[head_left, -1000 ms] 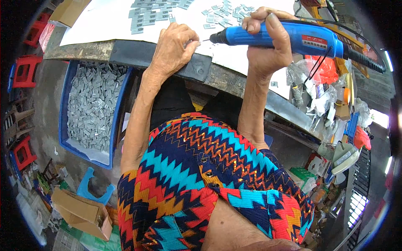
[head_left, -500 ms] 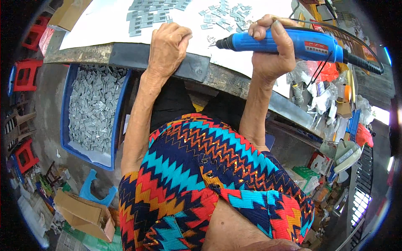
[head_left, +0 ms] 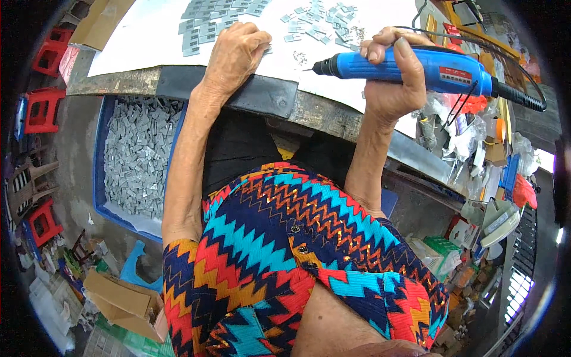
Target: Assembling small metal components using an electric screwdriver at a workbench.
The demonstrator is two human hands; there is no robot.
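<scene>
My right hand (head_left: 392,77) is wrapped round a blue electric screwdriver (head_left: 369,64). Held nearly level above the table's front edge, the tool points its thin bit left, toward my left hand. The fingers of my left hand (head_left: 234,56) are pinched together low over the white tabletop sheet (head_left: 157,38). A bit of grey shows under its fingertips, but what they hold is mostly hidden. Just beyond the bit lies a small cluster of tiny metal parts (head_left: 300,58). Flat grey pieces (head_left: 205,27) stand in neat overlapping rows behind my left hand. Loose grey pieces (head_left: 318,24) are scattered farther right.
A blue bin (head_left: 98,160) full of small grey parts is on the floor left of my legs. The screwdriver's black cord (head_left: 523,98) loops back over the table. Plastic bags (head_left: 467,140) crowd the right side. Red stools (head_left: 44,110) and a cardboard box (head_left: 122,297) are at left.
My left hand has shifted slightly left and away from me, still pinched. The screwdriver stays in my right hand at nearly the same place. The whole view has moved a little.
</scene>
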